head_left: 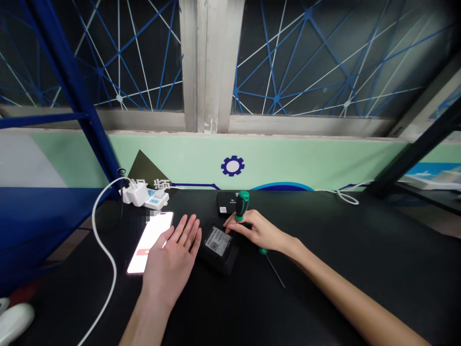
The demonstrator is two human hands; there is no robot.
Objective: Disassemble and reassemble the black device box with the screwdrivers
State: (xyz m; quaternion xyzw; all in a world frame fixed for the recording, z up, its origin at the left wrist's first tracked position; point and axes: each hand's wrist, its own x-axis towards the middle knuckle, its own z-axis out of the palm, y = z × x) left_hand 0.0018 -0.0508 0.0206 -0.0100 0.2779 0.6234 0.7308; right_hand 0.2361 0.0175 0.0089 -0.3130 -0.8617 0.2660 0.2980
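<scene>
My left hand (176, 257) lies flat on the black table with its fingers stretched out, partly over the edge of a lit smartphone (149, 241). My right hand (257, 230) rests beside a small black box with a white label (218, 247), fingers curled, fingertips touching the box's far corner. A green-handled screwdriver (242, 204) stands up just behind that hand; whether the hand grips it is unclear. A thin screwdriver shaft (273, 269) with a green collar lies on the table under my right wrist. A second small black box (226, 203) sits farther back.
A white power strip (156, 198) with a white charger plug (134, 194) sits at the back left; its white cable (104, 250) loops toward the table's front edge. Another white cable (345, 196) lies at the back right. A blue metal frame (72, 86) rises on the left.
</scene>
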